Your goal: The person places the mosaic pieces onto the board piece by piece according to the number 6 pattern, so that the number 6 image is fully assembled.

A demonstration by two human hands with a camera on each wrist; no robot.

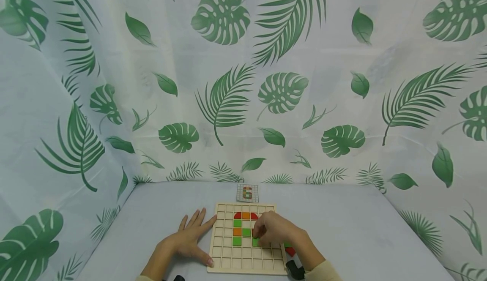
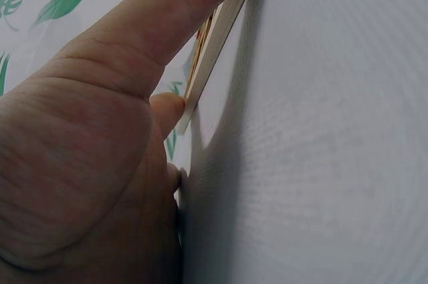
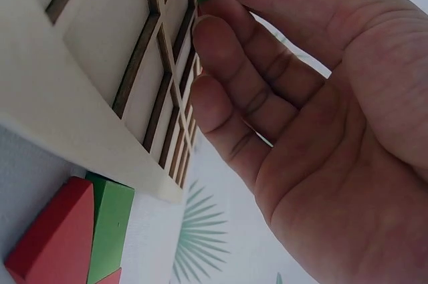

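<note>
At six o'clock in the head view, the grid board (image 1: pixel 247 264) lies flat on the pale table (image 1: pixel 342 222), a seated green block (image 1: pixel 255 242) just off its middle toward four o'clock. That block looks square, so no long axis shows; it lies at eight o'clock from the right hand (image 1: pixel 277 229), the nearer one, right by the fingertips. Those fingers are narrow and curled; whether they pinch a block or merely touch, I cannot tell. The left hand (image 1: pixel 189 239) spreads its fingers wide along the board's nine o'clock side, thumb touching the edge. A loose red block (image 3: pixel 53 234) and a loose green block (image 3: pixel 112 224) lie just off the board between three and four. Beyond twelve lies a picture card (image 1: pixel 247 192); leaf-print cloth (image 1: pixel 243 53) hangs at nine, twelve and three.
</note>
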